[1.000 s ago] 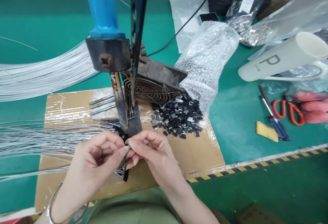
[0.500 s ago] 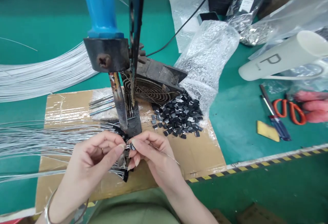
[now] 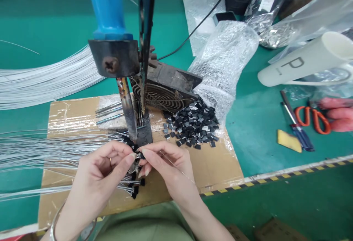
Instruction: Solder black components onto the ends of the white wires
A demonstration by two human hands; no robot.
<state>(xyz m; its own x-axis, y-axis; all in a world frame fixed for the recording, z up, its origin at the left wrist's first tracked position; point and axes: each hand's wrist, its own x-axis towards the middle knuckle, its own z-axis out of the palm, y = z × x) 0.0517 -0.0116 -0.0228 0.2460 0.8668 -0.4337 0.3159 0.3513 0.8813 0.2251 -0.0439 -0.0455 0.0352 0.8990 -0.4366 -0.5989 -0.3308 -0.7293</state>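
Note:
Just below the tip of a clamped soldering iron (image 3: 129, 112), my two hands meet fingertip to fingertip. My left hand (image 3: 96, 175) pinches a thin white wire, mostly hidden by the fingers. Between thumb and fingers, my right hand (image 3: 173, 165) grips a small black connector (image 3: 142, 156) at the wire's end. A thin silvery strand (image 3: 176, 166), which looks like solder wire, runs back across the right palm. Under the hands lie several wires with black connectors (image 3: 134, 193) on their ends. The iron's tip stands close above the fingertips.
A dark fan (image 3: 165, 90) stands behind the iron, beside a heap of loose black connectors (image 3: 193, 123) on cardboard (image 3: 215, 167). White wire bundles (image 3: 41, 83) lie left. Bubble wrap (image 3: 223, 61), a white mug (image 3: 298, 63), orange-handled scissors (image 3: 321, 121) and a yellow sponge (image 3: 289, 140) are to the right.
The connector between my fingertips has shifted slightly and turned a little. Some wired connectors below the hands are spread slightly further apart. Both hands keep their pinch.

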